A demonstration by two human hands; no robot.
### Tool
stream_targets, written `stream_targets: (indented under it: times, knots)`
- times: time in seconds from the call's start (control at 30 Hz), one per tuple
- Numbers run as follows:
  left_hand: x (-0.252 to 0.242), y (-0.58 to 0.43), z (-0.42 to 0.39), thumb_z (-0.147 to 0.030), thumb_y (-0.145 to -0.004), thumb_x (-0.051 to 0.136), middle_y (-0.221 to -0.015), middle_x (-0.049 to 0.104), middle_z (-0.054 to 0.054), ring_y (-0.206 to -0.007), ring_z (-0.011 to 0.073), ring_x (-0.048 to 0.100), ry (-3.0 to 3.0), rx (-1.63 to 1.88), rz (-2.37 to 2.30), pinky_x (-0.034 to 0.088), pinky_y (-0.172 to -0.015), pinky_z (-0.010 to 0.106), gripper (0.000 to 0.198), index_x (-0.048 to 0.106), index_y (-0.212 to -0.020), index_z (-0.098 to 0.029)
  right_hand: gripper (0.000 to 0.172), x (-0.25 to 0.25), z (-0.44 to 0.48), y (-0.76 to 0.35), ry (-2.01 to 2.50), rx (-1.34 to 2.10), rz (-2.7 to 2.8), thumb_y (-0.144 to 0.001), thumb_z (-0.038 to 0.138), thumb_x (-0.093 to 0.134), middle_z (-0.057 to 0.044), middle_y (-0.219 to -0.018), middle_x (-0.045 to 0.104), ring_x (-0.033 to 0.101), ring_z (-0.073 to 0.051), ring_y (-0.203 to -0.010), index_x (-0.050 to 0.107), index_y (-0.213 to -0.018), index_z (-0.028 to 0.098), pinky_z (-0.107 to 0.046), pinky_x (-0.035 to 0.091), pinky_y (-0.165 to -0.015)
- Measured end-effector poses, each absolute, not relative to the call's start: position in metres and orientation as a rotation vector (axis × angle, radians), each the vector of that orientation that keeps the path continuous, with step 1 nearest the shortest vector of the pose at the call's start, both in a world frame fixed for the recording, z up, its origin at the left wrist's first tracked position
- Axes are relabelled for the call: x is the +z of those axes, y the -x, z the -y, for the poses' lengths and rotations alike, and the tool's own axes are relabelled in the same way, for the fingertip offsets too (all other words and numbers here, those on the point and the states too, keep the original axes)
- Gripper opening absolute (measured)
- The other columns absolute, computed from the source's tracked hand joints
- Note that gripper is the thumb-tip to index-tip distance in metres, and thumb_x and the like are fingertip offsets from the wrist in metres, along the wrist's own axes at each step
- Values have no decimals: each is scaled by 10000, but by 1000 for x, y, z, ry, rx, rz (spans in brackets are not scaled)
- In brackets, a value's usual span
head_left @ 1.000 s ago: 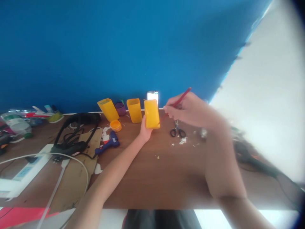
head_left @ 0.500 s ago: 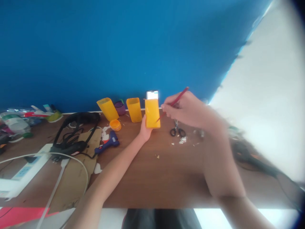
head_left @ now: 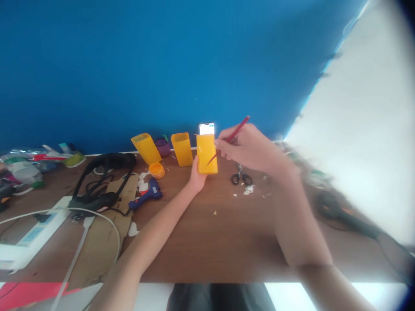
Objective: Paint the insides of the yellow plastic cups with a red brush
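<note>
A yellow box-shaped container (head_left: pixel 205 151) is held up by my left hand (head_left: pixel 197 179), which grips it from behind and below, so most of the fingers are hidden. My right hand (head_left: pixel 238 144) pinches a thin red paintbrush (head_left: pixel 239 128), whose tip touches the lower front face of the yellow container. Two more yellow containers stand to the left: one upright (head_left: pixel 182 150) and one tilted in view (head_left: pixel 146 148). A small open jar of orange-yellow paint (head_left: pixel 157 170) sits in front of them. Behind the held container a lit phone screen (head_left: pixel 206 128) shows.
Black-handled scissors (head_left: pixel 240 178) lie under my right hand by white scraps (head_left: pixel 249 189). At left are a blue glue gun (head_left: pixel 147 193), a cardboard piece (head_left: pixel 106 233), a black strap-like headset (head_left: pixel 100 172) and a white power strip (head_left: pixel 35 233). A blue wall (head_left: pixel 201 65) rises behind.
My right hand has shifted slightly left, and the brush tip has moved left across the yellow container's lower face. My left hand and the container have hardly moved.
</note>
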State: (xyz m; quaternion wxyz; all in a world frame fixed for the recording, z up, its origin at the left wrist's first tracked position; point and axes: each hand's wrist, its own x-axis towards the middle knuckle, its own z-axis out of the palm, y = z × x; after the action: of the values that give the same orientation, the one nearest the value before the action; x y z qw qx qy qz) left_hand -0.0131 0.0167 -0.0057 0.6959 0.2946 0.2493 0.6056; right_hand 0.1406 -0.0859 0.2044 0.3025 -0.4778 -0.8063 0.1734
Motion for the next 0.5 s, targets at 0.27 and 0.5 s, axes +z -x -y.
stream_targets:
  times: [0.27,0.5]
  knots:
    - [-8,14,-15,-532,-934,509,-1209,698,66,-1158,239,633,-669,1334,-553,526,-927,348,464,652,-1231,-205,296,207,88,-160,1318,469,1955,-938,320,485,-36,-613,561,470,-141,-520,566,-681,198,-314,303,-499]
    - [-6,12,-16,-507,-950,493,-1265,676,48,-1206,221,604,-652,1343,-563,520,-928,319,429,652,-1235,-230,268,201,82,-140,1182,519,2057,-935,307,519,-47,-640,545,488,-147,-596,551,-693,196,-300,343,-541]
